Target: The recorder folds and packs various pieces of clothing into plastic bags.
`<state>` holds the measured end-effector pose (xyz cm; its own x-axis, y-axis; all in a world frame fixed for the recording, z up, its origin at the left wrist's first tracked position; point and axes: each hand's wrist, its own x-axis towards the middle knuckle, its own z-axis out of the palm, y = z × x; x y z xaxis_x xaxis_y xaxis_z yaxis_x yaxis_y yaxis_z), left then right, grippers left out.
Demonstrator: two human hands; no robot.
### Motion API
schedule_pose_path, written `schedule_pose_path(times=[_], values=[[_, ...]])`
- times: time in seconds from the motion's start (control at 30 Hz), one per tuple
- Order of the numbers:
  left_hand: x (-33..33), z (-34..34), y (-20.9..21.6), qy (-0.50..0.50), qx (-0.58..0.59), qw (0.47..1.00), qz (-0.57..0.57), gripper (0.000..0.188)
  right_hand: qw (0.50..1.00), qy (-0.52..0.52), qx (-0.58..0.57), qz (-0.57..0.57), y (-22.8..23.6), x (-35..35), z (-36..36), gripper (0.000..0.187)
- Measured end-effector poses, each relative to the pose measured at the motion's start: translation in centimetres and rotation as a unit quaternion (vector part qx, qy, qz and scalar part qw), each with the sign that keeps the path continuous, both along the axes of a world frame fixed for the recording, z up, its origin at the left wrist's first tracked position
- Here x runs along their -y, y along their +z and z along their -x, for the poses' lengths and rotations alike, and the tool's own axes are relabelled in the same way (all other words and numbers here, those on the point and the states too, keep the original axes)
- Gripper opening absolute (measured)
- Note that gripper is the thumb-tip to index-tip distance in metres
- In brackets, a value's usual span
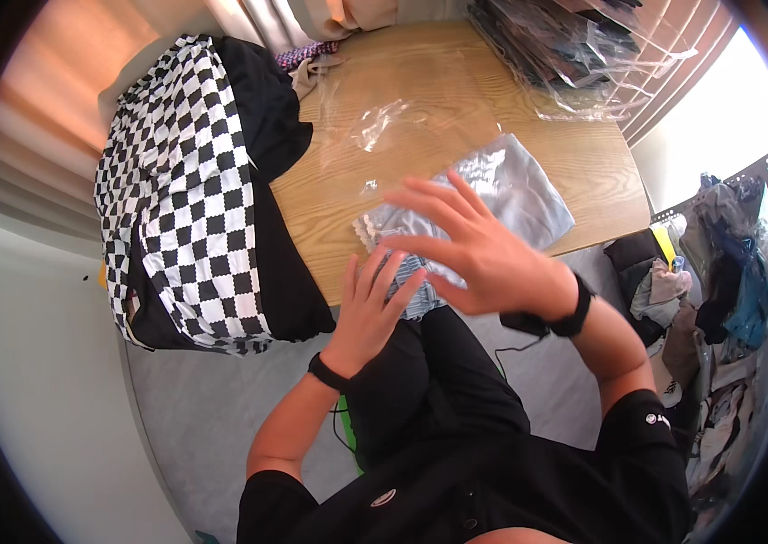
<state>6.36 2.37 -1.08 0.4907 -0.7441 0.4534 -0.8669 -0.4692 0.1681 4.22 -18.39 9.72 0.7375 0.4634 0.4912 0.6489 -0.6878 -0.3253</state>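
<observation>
A folded light grey-blue garment (536,204), partly under shiny transparent plastic, lies at the table's near edge. Pale trim shows at its left end. Blue striped cloth (420,299) hangs over the edge just above my lap; whether it belongs to the same garment I cannot tell. My left hand (368,313) is open, fingers spread over the striped cloth; contact is unclear. To its right and higher, my right hand (484,254) is open too, with fingers apart above the garment and nothing in it. This hand hides the garment's middle.
Black-and-white checkered fabric (189,199) and black cloth (262,109) are heaped along the left of the wooden table (438,68). Bagged items (565,45) are stacked at the back right. Packaged clothes (733,263) fill a rack beyond the table's right side.
</observation>
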Motion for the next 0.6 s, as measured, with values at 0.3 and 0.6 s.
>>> schedule_pose_path(times=[0.3, 0.6], values=[[1.3, -1.2, 1.8, -0.088, 0.034, 0.994, 0.050, 0.042, 0.645, 0.000, -0.606, -0.466, -10.6, 3.1, 12.1, 0.032], [5.7, 4.3, 6.6, -0.223, -0.011, 0.972, 0.068, 0.035, 0.400, 0.007, -0.323, -0.858, -12.3, 1.9, 14.5, 0.078]])
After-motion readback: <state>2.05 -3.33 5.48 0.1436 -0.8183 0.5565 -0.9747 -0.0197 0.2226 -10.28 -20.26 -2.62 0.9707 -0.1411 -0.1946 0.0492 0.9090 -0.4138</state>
